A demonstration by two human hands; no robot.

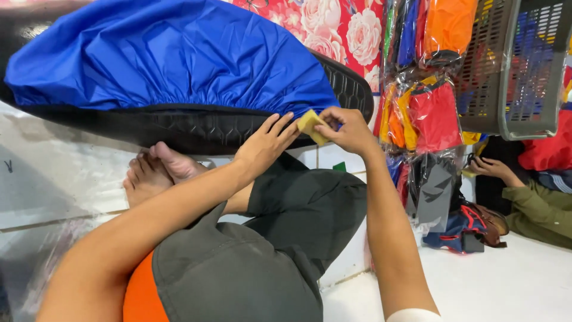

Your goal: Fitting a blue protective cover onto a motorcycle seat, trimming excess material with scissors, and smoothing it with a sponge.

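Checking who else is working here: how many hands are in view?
3. The left hand rests against the black textured seat; the right hand pinches a small yellow tag; another person's hand lies at right. Others may be hidden.

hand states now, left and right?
Left hand: open, fingers spread, fingertips at the small yellow tag beside the blue fabric cover.
Right hand: closed, pinching the tag.

- Hanging packaged covers (426, 113) crowd the right side of the hands.
- Blue-covered seat (173, 59) blocks passage above.
- White floor (506, 280) lower right lies open.
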